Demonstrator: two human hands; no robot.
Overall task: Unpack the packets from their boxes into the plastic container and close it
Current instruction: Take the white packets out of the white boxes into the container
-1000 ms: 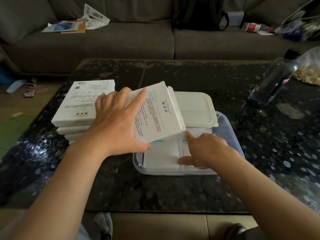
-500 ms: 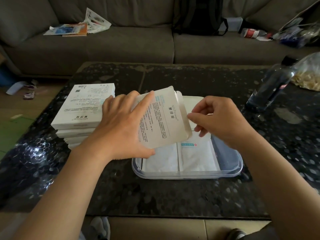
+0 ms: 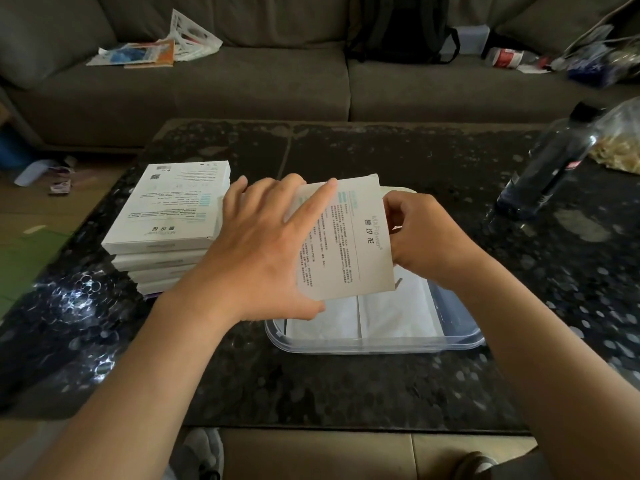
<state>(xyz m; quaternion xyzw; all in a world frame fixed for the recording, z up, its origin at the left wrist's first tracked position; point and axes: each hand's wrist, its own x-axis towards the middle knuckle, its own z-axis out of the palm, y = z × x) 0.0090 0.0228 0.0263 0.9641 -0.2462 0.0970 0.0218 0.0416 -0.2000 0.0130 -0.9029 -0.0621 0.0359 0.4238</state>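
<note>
**A:** where's the box at rn?

**B:** white box [image 3: 346, 244] is up in the air over the plastic container [image 3: 460, 337]. left hand [image 3: 256, 251] is clamped round its left side, thumb under, fingers spread on the printed face. right hand [image 3: 422, 233] is curled in at the box's right end, pinching there; flap or packet, can't tell

**A:** and the rest?

**B:** white packets [image 3: 391, 313] lie flat in the container. stack of boxes [image 3: 169, 216] at its 10 o'clock, lid [image 3: 398, 190] at 12, dark bottle [image 3: 547, 168] at 2, all on the black table [image 3: 311, 382]
</note>
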